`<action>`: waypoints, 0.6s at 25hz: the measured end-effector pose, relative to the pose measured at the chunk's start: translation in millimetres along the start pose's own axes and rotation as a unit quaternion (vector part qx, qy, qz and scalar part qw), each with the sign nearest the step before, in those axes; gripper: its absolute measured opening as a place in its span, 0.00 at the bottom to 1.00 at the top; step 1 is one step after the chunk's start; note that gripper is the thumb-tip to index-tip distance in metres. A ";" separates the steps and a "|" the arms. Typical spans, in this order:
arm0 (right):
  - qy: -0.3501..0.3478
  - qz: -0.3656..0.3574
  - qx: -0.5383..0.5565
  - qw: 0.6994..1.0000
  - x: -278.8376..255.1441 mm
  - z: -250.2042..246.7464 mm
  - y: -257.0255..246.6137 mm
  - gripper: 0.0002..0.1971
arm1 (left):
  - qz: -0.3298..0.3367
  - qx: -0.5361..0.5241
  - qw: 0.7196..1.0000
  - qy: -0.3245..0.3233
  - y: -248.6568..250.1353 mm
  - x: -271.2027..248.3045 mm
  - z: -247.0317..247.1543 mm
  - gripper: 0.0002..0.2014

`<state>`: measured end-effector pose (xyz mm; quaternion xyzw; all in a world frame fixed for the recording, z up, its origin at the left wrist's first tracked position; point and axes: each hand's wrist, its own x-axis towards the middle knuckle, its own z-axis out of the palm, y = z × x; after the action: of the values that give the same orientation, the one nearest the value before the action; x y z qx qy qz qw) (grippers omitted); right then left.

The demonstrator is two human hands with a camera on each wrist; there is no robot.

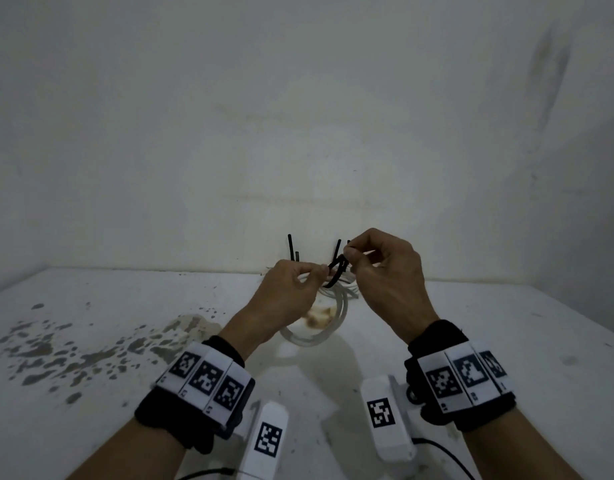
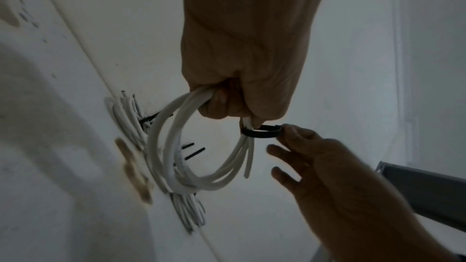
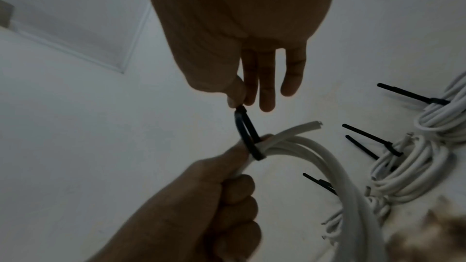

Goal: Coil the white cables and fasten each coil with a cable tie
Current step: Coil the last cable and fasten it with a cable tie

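Our left hand (image 1: pixel 284 292) is to the left of the work, its fingers (image 3: pixel 237 186) curled tight round the bunched strands of the white coil (image 2: pixel 174 146). It holds the coil up off the desk (image 1: pixel 108 341), and the loop hangs down and toward us from the fist.

Just right of that fist sits the black tie (image 3: pixel 248 136), wrapped once round the strands as a slack loop. Its band runs across the strands, so its long axis lies at right angles to the cable, pointing from the left hand toward the right.

On the right, our right hand (image 1: pixel 385 271) pinches the far end of the tie loop between thumb and forefinger, the other fingers (image 3: pixel 267 79) hanging straight and free. Whether the tail has already entered the head we cannot tell; the pinch hides it.

We judge that the coming pull turns on this line: the right hand draws the tail away from the left fist, along the tie's own axis, while the left holds the strands still.

Behind, against the wall (image 1: pixel 298 133), lie finished coils (image 3: pixel 416 166), each with a tie tail sticking out.
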<state>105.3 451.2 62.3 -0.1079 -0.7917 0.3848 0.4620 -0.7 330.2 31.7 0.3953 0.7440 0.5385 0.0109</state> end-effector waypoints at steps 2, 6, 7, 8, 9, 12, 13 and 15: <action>0.010 0.010 0.005 1.000 1.8 -4.2 -4.4 0.08 | 0.014 0.034 0.999 0.032 -9.8 2.9 -0.8 0.17; -0.052 -0.044 -0.021 0.997 -6.6 0.9 -17.7 0.08 | 0.038 0.083 0.992 0.085 -19.1 3.5 -0.8 0.17; -0.087 -0.057 -0.030 0.994 -12.9 7.3 -22.2 0.08 | 0.032 0.080 0.991 0.101 -19.7 4.2 -3.3 0.16; -0.130 -0.072 -0.044 0.988 -20.1 14.9 -25.4 0.07 | 0.014 0.059 0.992 0.114 -20.7 3.9 -5.9 0.16; -0.170 -0.090 -0.057 0.980 -27.7 22.5 -28.4 0.06 | -0.001 0.031 0.992 0.123 -22.5 4.0 -8.8 0.16; -0.195 -0.110 -0.069 0.972 -35.2 33.0 -33.0 0.09 | 0.014 0.018 0.993 0.118 -27.3 2.9 -17.4 0.21; -0.177 -0.094 -0.043 0.979 -31.6 29.9 -35.2 0.11 | 0.014 0.018 0.993 0.113 -26.2 1.9 -18.1 0.21; -0.101 -0.028 0.060 0.993 -18.1 13.9 -39.3 0.12 | 0.016 0.002 0.994 0.105 -19.1 2.1 -15.8 0.16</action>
<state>111.2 407.9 74.7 -0.0180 -0.8123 0.4277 0.3961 -20.1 316.9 23.8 0.3484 0.7358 0.5755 -0.0770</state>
